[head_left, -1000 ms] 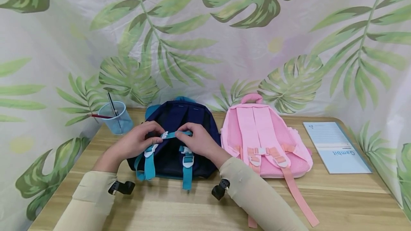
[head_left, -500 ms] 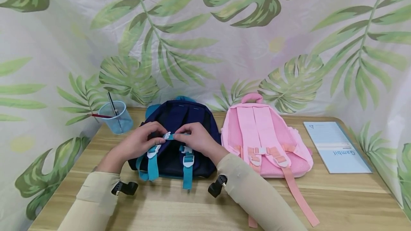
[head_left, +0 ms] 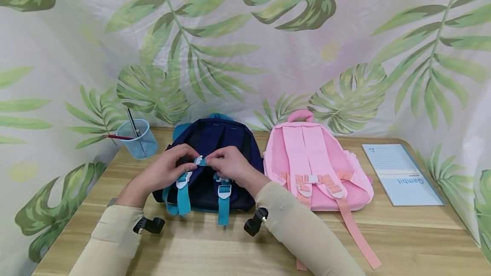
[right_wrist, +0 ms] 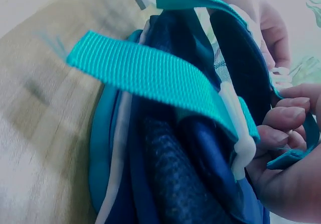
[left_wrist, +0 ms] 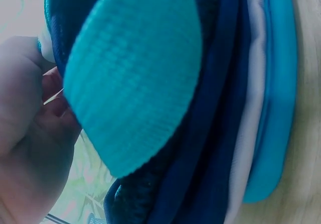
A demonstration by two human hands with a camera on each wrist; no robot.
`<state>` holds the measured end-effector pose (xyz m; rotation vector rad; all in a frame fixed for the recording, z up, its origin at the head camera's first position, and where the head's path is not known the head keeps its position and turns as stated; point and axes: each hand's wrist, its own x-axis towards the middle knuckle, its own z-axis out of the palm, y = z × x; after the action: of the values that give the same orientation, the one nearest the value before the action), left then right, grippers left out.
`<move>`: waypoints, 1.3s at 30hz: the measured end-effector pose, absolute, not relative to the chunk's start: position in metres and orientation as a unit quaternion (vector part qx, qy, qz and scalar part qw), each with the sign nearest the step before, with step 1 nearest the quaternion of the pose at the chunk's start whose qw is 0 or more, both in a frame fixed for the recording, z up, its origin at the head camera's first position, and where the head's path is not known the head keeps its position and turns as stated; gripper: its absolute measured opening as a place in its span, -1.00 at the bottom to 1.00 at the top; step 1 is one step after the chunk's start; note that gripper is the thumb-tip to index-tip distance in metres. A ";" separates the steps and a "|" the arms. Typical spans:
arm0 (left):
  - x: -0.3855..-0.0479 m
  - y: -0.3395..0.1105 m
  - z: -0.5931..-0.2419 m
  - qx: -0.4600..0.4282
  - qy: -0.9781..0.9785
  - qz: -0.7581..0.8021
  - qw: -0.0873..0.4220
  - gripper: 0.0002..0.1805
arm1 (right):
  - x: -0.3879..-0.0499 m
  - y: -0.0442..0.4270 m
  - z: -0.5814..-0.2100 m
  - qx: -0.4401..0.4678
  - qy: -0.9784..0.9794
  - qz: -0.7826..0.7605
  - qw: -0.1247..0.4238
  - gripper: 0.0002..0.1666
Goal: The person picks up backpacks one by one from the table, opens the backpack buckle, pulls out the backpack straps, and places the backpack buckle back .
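White buckle [head_left: 198, 160] pinched in the person's left hand [head_left: 166, 166], teal strap [right_wrist: 288, 159] pinched in the right hand [head_left: 235, 167], both over the navy backpack [head_left: 207, 195], pink backpack [head_left: 318, 152] just beside.

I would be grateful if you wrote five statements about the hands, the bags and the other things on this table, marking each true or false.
1. The left hand pinches a white buckle. True.
2. In the head view, the pink backpack is right of the navy backpack. True.
3. The right hand rests on the pink backpack. False: it pinches a teal strap of the navy backpack.
4. The notebook lies between the backpacks. False: it lies right of the pink backpack.
5. The light-blue cup holds pen-like items. True.
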<state>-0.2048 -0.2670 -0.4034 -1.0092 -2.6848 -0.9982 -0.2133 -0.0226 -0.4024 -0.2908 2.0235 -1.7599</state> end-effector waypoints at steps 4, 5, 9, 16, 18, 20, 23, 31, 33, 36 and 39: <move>-0.205 -0.266 -0.403 -0.326 -0.884 -0.332 0.049 -0.77 | -0.214 -0.027 -0.402 -0.100 0.728 -0.640 0.223 -0.76; -0.205 -0.266 -0.403 -0.327 -0.884 -0.331 0.049 -0.77 | -0.214 -0.027 -0.401 -0.101 0.729 -0.639 0.222 -0.76; -0.205 -0.264 -0.403 -0.325 -0.886 -0.328 0.050 -0.78 | -0.215 -0.029 -0.401 -0.107 0.740 -0.630 0.212 -0.78; -0.205 -0.264 -0.405 -0.329 -0.885 -0.324 0.063 -0.77 | -0.212 -0.019 -0.402 -0.136 0.773 -0.593 0.182 -0.83; -0.205 -0.264 -0.404 -0.329 -0.884 -0.326 0.063 -0.77 | -0.211 -0.016 -0.404 -0.144 0.785 -0.576 0.175 -0.83; -0.205 -0.264 -0.404 -0.327 -0.884 -0.329 0.060 -0.77 | -0.211 -0.013 -0.405 -0.148 0.793 -0.565 0.171 -0.82; -0.204 -0.263 -0.404 -0.322 -0.884 -0.333 0.052 -0.77 | -0.210 -0.011 -0.407 -0.152 0.799 -0.558 0.165 -0.81; -0.204 -0.263 -0.403 -0.312 -0.887 -0.339 0.036 -0.79 | -0.208 -0.018 -0.403 -0.133 0.796 -0.571 0.152 -0.81; -0.204 -0.263 -0.403 -0.311 -0.886 -0.340 0.038 -0.79 | -0.209 -0.020 -0.401 -0.129 0.797 -0.571 0.148 -0.82; -0.204 -0.264 -0.404 -0.308 -0.888 -0.338 0.038 -0.79 | -0.210 -0.022 -0.401 -0.125 0.797 -0.572 0.150 -0.83; -0.203 -0.264 -0.404 -0.304 -0.891 -0.335 0.035 -0.79 | -0.211 -0.024 -0.400 -0.125 0.794 -0.574 0.156 -0.84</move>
<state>-0.2032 -0.2635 -0.4040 -0.9348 -2.7379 -1.0289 -0.2111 -0.0236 -0.3999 -0.3568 2.2727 -1.6440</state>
